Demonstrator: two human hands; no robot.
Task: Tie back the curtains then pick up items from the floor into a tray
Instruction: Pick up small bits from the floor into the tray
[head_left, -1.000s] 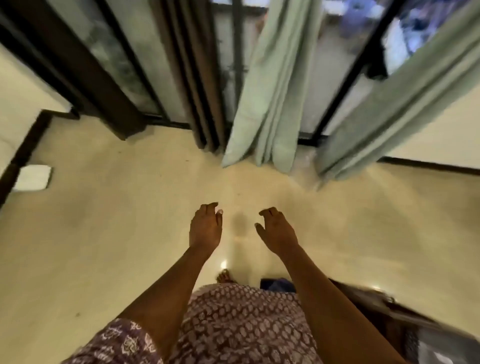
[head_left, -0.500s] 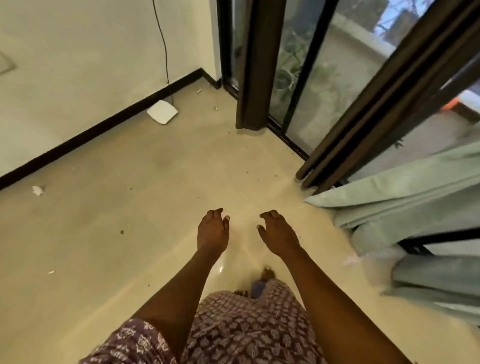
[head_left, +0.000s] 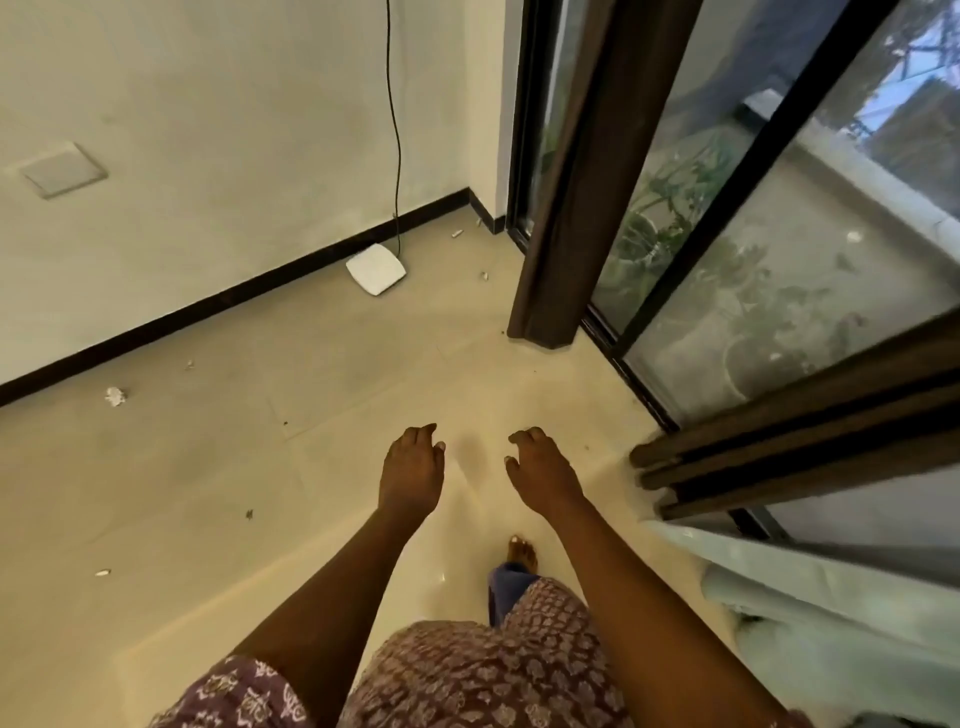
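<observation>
Both hands are out in front with nothing in them. The left hand (head_left: 410, 475) and the right hand (head_left: 543, 475) hang side by side with the fingers loosely curled, not touching each other and not holding a thing. The brown curtain (head_left: 576, 208) hangs straight down by the glass door (head_left: 769, 249) in the corner, and more brown folds (head_left: 789, 436) and a pale green curtain (head_left: 831, 597) lie low on the right, near the right arm. None of them looks tied. Bits sit on the floor (head_left: 156, 519): a crumpled paper (head_left: 115, 396) near the dark wall strip, a small white scrap (head_left: 102, 572) nearer the left edge, and tiny bits by the corner (head_left: 457, 234). A flat white box (head_left: 376, 269) with a black wire (head_left: 396, 130) leans at the wall. No tray is in sight. What could go wrong? The bare foot (head_left: 521, 552) could step on the green curtain and slip. The bits are so small that some may get missed. A hand could catch the wire and tug the box. With no tray close, the bits may get dropped on the way.
</observation>
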